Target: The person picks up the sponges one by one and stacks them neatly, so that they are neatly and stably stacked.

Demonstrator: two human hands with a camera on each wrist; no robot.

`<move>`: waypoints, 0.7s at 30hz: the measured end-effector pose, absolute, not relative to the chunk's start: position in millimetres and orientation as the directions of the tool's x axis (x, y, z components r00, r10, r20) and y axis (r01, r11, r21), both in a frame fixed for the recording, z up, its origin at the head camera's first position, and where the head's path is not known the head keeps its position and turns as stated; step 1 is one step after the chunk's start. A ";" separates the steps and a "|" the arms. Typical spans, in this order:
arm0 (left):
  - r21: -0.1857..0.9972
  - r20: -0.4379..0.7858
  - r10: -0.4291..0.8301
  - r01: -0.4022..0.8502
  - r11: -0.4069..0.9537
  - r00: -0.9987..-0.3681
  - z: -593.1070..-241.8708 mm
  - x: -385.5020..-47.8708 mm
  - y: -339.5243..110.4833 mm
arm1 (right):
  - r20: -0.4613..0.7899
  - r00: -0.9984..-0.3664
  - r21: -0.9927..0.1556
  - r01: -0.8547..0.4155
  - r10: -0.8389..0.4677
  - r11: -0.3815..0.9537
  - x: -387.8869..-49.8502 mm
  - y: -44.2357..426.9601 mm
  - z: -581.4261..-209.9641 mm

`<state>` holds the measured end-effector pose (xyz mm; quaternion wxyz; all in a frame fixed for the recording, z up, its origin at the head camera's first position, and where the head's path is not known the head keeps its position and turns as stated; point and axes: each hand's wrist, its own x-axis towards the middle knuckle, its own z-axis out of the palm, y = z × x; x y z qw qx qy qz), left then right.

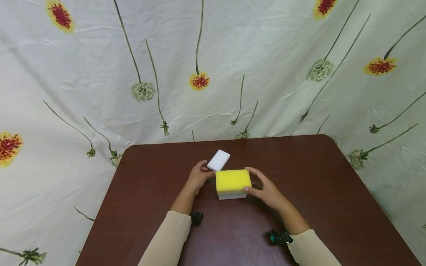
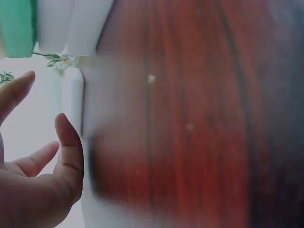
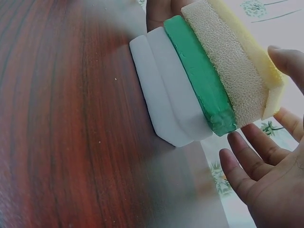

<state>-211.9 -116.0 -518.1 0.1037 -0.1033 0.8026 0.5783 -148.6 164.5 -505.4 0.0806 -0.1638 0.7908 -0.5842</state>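
A yellow sponge [image 1: 233, 180] tops a stack on the table. In the right wrist view, a coarse beige sponge layer [image 3: 228, 61] lies under it, then a green bar [image 3: 202, 76] and white blocks [image 3: 164, 85] at the bottom. Whether the yellow and beige parts are joined, I cannot tell. My right hand [image 1: 269, 192] pinches the yellow sponge at its right side, thumb at the near corner and a finger at the far one. Beside the stack's left side is my left hand [image 1: 197, 180], fingers loosely bent and holding nothing. A loose white block [image 1: 218, 160] lies just beyond it.
The dark reddish-brown table [image 1: 149, 236] has rounded far corners. Behind it hangs a white cloth [image 1: 276, 48] with printed flowers. Each wrist wears a dark strap device, including one at the right wrist [image 1: 280, 237].
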 end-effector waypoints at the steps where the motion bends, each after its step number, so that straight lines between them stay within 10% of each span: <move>1: 0.902 -0.287 -0.046 -0.286 0.323 -0.957 -519.1 -212.6 -116.0 | 0.065 -0.933 -0.951 -0.166 -0.354 0.262 -148.7 164.4 -505.4; 21: 0.765 -0.231 -0.067 -0.224 0.604 -0.971 -523.0 -229.4 -113.5 | 0.066 -0.933 -0.949 -0.169 -0.355 0.267 -148.7 164.1 -506.3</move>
